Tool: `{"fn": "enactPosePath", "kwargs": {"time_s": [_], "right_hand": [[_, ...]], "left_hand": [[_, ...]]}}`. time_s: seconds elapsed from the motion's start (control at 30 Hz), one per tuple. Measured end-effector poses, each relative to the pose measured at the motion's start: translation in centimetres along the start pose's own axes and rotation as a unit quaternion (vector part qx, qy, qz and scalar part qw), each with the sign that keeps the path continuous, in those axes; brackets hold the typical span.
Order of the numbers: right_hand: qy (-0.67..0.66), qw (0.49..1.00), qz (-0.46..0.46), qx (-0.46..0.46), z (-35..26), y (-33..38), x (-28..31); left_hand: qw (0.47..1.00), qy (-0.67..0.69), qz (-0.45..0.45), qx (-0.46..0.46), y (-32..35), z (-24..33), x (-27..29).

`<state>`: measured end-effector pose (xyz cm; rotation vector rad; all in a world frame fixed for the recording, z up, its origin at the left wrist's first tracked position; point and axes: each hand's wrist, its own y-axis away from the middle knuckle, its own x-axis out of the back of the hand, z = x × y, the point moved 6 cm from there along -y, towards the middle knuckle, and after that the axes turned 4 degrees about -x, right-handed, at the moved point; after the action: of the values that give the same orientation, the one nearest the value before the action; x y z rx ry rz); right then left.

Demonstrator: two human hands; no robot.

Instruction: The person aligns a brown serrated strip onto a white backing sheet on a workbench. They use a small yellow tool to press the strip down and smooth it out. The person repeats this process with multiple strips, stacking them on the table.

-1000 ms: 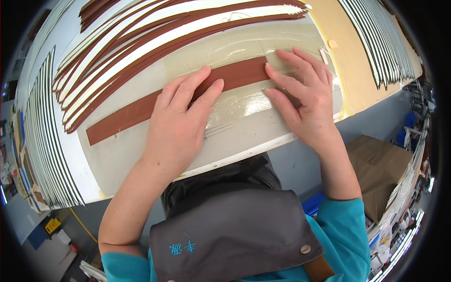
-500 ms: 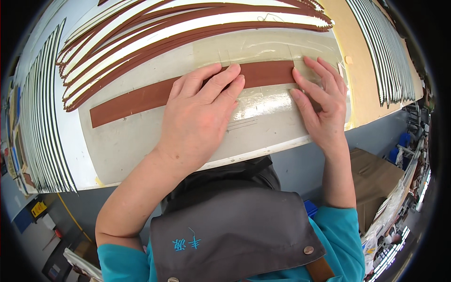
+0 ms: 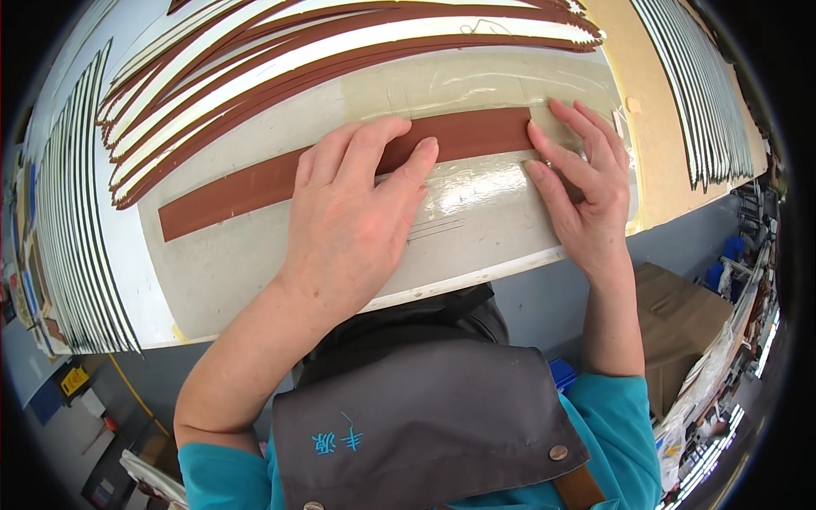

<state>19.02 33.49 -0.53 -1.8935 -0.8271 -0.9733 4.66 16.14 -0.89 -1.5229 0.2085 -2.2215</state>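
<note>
A long, flat reddish-brown strip (image 3: 229, 194) lies across the grey mat, slanting up toward the right. My left hand (image 3: 348, 195) is closed over its middle, fingers curled at the far edge and thumb lying on the strip toward the near edge. At the strip's right end is my right hand (image 3: 586, 178). Its index fingertip touches that end, while the thumb rests lower on the mat, with a gap between them. A tiny shiny speck shows between thumb and index, too small to name. The strip's section under my left hand is hidden.
Several similar brown strips with pale faces (image 3: 340, 42) are heaped beyond the mat (image 3: 238, 272). Rows of dark-edged narrow strips stand at the left (image 3: 81, 212) and right (image 3: 701, 102). Clear film (image 3: 476, 191) covers part of the mat. A brown box (image 3: 680, 314) sits below, right.
The fingers of my left hand have drawn back a little to the left and curled, away from the thumb. My right hand stays at the strip's end. The view has shifted slightly.
</note>
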Motion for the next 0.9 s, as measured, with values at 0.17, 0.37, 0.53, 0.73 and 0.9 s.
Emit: {"fn": "enactPosePath", "kwargs": {"time_s": [0.17, 0.37, 0.53, 0.73, 0.9], "right_hand": [[-0.001, 1.0, 0.009, 0.008, -0.06, -0.02, -0.06], [-0.007, 1.0, 0.012, -0.002, -0.08, -0.05, 0.14], [-0.011, 1.0, 0.014, 0.0, 0.01, 0.06, 0.05], [-0.005, 1.0, 0.015, 0.01, -0.18, 0.05, 0.06], [-0.019, 1.0, 0.006, 0.014, -0.29, 0.05, 0.2]], "left_hand": [[1.0, -0.016, -0.01, -0.001, 0.04, 0.1, -0.08], [1.0, -0.026, -0.01, -0.01, 0.03, 0.13, -0.06], [0.999, -0.036, -0.015, -0.015, -0.09, 0.23, 0.07], [1.0, -0.023, -0.014, -0.013, -0.06, 0.03, 0.13], [0.999, -0.022, -0.019, -0.013, -0.16, 0.15, 0.14]]}}
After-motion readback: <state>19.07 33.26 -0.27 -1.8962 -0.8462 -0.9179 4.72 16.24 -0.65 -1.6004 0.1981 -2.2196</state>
